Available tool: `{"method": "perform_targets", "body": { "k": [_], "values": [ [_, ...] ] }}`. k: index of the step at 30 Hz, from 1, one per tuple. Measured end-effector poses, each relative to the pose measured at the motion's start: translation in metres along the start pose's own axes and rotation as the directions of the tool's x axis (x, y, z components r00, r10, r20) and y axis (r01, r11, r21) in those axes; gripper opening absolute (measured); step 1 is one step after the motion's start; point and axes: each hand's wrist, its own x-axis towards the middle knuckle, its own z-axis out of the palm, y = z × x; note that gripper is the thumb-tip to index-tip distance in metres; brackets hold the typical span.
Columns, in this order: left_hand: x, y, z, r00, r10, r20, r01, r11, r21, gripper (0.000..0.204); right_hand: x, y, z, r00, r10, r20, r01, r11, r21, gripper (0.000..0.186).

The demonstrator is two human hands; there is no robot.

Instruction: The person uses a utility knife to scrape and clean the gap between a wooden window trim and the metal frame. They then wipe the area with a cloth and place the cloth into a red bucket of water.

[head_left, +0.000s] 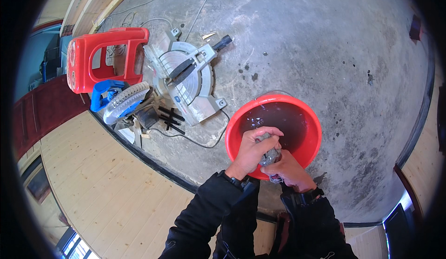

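A red bucket stands on the floor in front of me, with dark, murky water and small light flecks of foam or glare in it. Over its near side, both my hands are closed around a bunched grey, wet-looking cloth. My left hand grips the cloth's upper left, fingers curled over it. Lower down and to the right, my right hand is wrapped round the other end, where a bit of cloth pokes out below. Much of the cloth is hidden by my fingers.
Left of the bucket lies a grey mitre saw with a blue-handled blade guard part. Beyond it a red plastic stool rests on its side. A cable runs close to the bucket. Black bars lie by the wood-panelled wall.
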Motion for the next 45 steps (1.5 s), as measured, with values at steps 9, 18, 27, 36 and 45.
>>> {"method": "perform_targets", "body": {
  "k": [9,18,27,36,45],
  "values": [
    [0.009,-0.024,0.005,0.992,0.059,-0.112,-0.039,0.985,0.167,0.013,0.011,0.02,-0.003,0.983,-0.02,-0.181,-0.053,0.92,-0.388,0.033],
    [0.01,-0.041,0.012,0.924,0.208,-0.322,-0.035,0.882,0.469,0.013,0.018,0.032,0.005,0.911,-0.31,-0.271,0.03,0.707,-0.706,0.054],
    [-0.008,-0.021,0.017,0.952,0.115,-0.282,-0.046,0.97,0.239,0.03,0.001,0.009,-0.001,0.919,-0.347,-0.186,0.174,0.782,-0.598,0.061],
    [-0.066,0.037,0.004,0.993,0.036,0.116,-0.025,0.995,-0.093,0.065,-0.063,-0.031,0.026,0.976,-0.195,0.092,0.198,0.98,-0.019,0.056],
    [-0.117,0.099,0.055,0.936,-0.012,0.353,0.084,0.979,-0.188,0.049,-0.135,-0.052,0.052,0.972,-0.094,0.217,0.068,0.99,0.125,0.071]
  ]
}}
